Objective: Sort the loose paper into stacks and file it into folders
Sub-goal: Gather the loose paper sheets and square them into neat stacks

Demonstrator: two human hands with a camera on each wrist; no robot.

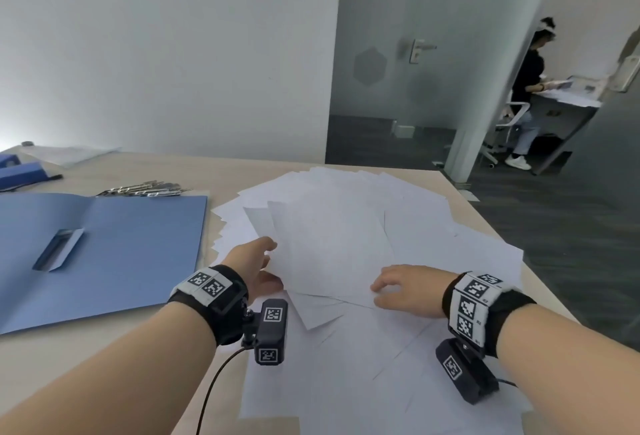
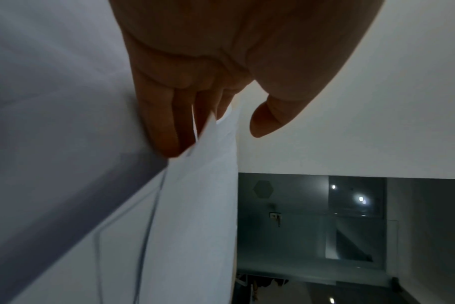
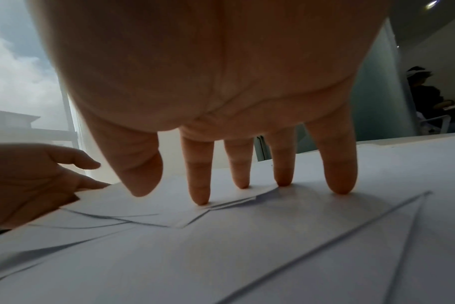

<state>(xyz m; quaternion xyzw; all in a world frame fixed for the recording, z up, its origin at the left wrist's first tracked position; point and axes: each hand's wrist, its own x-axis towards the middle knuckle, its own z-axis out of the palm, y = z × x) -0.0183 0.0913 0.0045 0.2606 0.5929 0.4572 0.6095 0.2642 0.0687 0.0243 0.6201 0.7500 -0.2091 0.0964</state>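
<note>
Left hand [image 1: 258, 266] fingers under loose sheets [image 1: 332, 247] — grip unclear; right hand [image 1: 403, 290] presses flat, spread.

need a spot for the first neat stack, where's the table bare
Bare table lies near the front edge, between the open blue folder and the loose paper; another strip lies behind the folder's clips. The right half is crowded with sheets under both hands.

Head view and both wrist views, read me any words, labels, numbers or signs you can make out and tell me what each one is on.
None can be read.
Loose paper: looks blank.
Wrist bands: black-and-white square code patterns; the small marks beside them are too small to read.
Blue folder: no lettering visible.
</note>
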